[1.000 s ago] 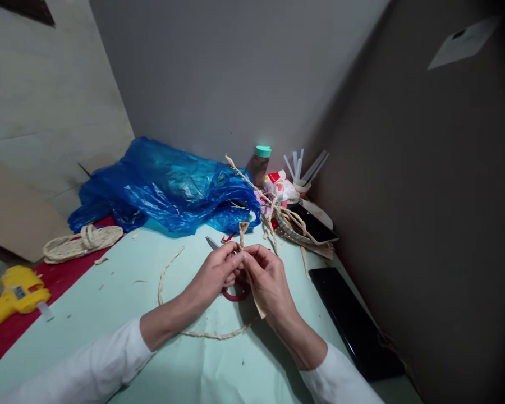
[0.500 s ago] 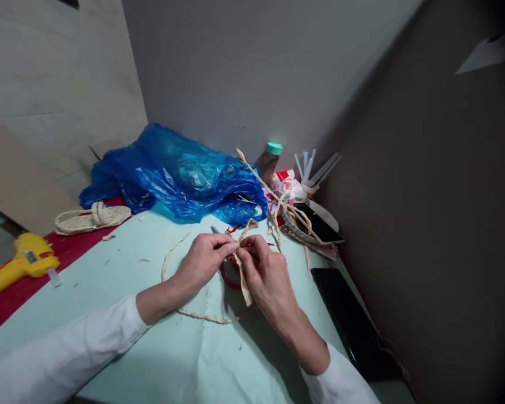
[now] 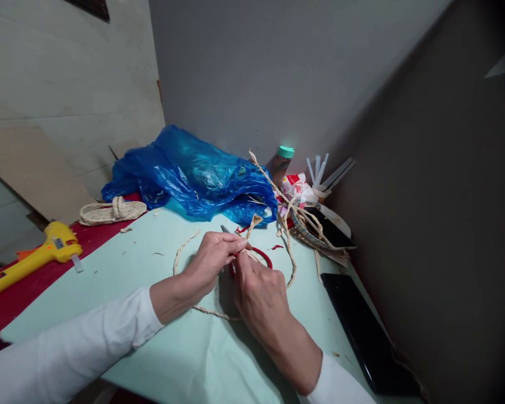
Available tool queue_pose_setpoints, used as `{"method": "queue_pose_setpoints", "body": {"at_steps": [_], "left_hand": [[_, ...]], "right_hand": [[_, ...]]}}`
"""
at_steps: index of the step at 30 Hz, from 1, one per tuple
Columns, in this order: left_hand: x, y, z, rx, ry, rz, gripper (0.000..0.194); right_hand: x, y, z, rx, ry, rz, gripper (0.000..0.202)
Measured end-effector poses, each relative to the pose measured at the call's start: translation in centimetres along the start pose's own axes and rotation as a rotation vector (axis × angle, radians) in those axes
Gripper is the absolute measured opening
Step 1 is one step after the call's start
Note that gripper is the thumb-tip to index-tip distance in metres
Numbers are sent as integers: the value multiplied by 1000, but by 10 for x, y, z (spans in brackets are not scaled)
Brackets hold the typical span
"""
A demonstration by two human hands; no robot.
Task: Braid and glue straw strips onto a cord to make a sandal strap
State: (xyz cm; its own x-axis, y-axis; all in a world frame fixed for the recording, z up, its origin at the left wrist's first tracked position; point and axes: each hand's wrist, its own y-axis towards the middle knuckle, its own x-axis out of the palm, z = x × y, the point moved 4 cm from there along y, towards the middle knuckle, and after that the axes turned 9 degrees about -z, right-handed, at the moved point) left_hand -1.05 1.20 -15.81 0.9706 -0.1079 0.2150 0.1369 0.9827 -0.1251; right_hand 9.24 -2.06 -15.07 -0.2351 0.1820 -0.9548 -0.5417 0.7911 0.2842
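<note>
Foremost, at the lower edge of the frame: two white sleeves (image 3: 79,342). Lower right: one flat black slab (image 3: 370,336), set aslant.

Centre: right hand (image 3: 261,289), back uppermost, grip closed on the loose strands of a braided straw strip (image 3: 255,223), fingertips mostly hidden. Just beside it: left hand (image 3: 212,255), grip closed on the same strip, thumb and fingers pinched together. Strip: pale, at the centre of the frame, one folded end standing up beyond the fingers.

Beneath the hands: one pair of scissors (image 3: 265,255), red handles, partly covered, grey blade tip showing. Around them: one thin plaited cord (image 3: 214,313), curved on a pale green sheet (image 3: 151,292).

Left: one yellow glue gun (image 3: 53,249) on red cloth (image 3: 95,238); beyond it, one straw slipper (image 3: 113,211).

Right of centre, farther: one shallow basket (image 3: 309,231), a black-screened tablet (image 3: 330,227) resting on it.

Farther still: one crumpled blue plastic bag (image 3: 193,177); one red-and-white packet (image 3: 297,182); pale rods (image 3: 317,168) in a small cup (image 3: 321,192); one teal-lidded jar (image 3: 281,160).

Rearmost: grey wall (image 3: 278,73).
</note>
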Motion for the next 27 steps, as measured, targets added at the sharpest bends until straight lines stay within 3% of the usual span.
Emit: {"method": "queue_pose_setpoints", "body": {"at_steps": [3, 6, 9, 11, 16, 18, 22, 27], "left_hand": [[-1, 1, -4, -74, -71, -41, 21], [-5, 3, -3, -62, -49, -42, 24], [-5, 2, -3, -22, -13, -54, 29], [-1, -1, -6, -1, 20, -86, 32], [10, -10, -14, 36, 249, -190, 33], [12, -11, -15, 38, 292, -219, 31], [15, -9, -15, 18, 322, -307, 29], [17, -8, -14, 42, 410, -308, 29]], "right_hand": [[2, 0, -5, -22, -33, -71, 22], [-4, 1, 0, -11, 139, -60, 19], [-14, 4, 25, 206, 457, 61, 36], [-15, 5, 44, 369, 688, 96, 34], [4, 12, 53, 470, 1478, -96, 40], [8, 13, 51, 487, 1674, -78, 38], [14, 14, 49, 510, 1766, 30, 44], [20, 14, 52, 529, 1751, 147, 44]]}}
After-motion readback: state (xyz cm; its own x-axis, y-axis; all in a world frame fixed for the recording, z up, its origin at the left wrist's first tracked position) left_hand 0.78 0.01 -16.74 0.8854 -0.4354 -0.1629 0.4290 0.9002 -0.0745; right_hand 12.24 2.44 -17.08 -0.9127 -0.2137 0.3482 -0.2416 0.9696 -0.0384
